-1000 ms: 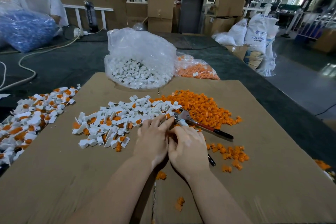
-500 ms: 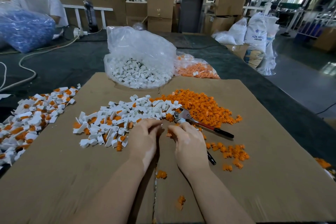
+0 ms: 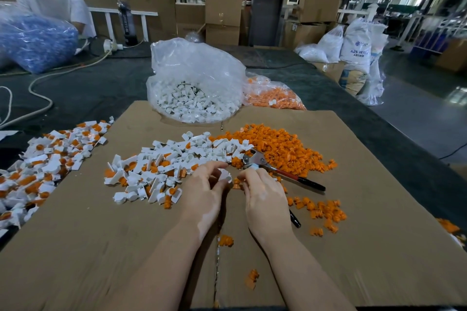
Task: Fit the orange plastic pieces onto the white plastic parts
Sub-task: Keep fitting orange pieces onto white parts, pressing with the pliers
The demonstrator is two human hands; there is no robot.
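Note:
My left hand (image 3: 202, 192) holds a white plastic part (image 3: 225, 176) in its curled fingers over the cardboard sheet (image 3: 101, 247). My right hand (image 3: 264, 193) pinches a small orange piece (image 3: 237, 182) just right of that part. The two hands are a little apart. A heap of white parts (image 3: 171, 161) mixed with orange lies ahead on the left. An orange pile (image 3: 280, 149) lies ahead on the right.
Red-handled pliers (image 3: 275, 169) lie beyond my right hand. Fitted pieces (image 3: 43, 159) are heaped far left. A clear bag of white parts (image 3: 194, 83) and a bag of orange pieces (image 3: 273, 96) stand behind. Loose orange pieces (image 3: 318, 212) lie right. Another person (image 3: 50, 0) sits at the back left.
My hands were pressed together, then drew apart. The left now holds up a white part and the right brings an orange piece beside it.

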